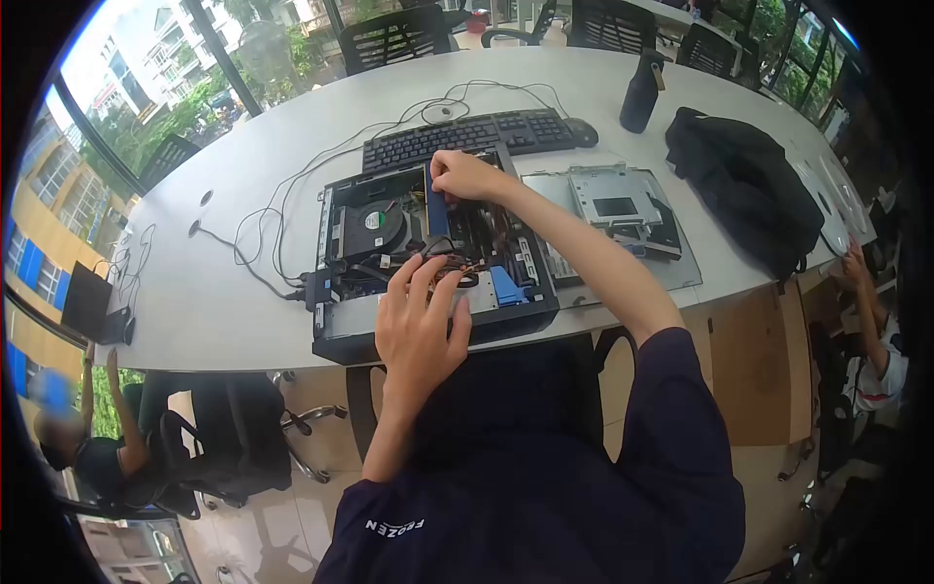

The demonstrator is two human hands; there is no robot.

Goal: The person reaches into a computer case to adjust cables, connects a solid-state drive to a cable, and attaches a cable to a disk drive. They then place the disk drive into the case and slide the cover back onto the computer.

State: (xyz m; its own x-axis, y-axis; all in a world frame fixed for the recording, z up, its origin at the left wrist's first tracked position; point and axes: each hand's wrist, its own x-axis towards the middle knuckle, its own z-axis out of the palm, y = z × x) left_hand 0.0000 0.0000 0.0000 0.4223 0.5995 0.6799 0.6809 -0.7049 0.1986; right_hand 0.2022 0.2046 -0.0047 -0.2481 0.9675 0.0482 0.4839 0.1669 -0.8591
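Observation:
An opened desktop computer case (336, 321) lies on the table in front of me, its insides exposed. A round black fan (377, 226) sits in its left half. My right hand (467, 177) is at the far side of the case, fingers closed at the upper end of a long dark-blue part (437, 216) standing in the case. The exact kind of that part cannot be made out. My left hand (420, 316) rests over the near edge, fingers spread and touching or just above a bundle of cables (457, 261). Right of it is a blue plastic clip (506, 285).
Behind the case lie a black keyboard (467, 138) and mouse (582, 132). Metal panels (613, 200) lie to the right, beside a black bag (744, 190). A dark bottle (640, 92) stands farther back. Cables trail left. Other people sit at both table ends.

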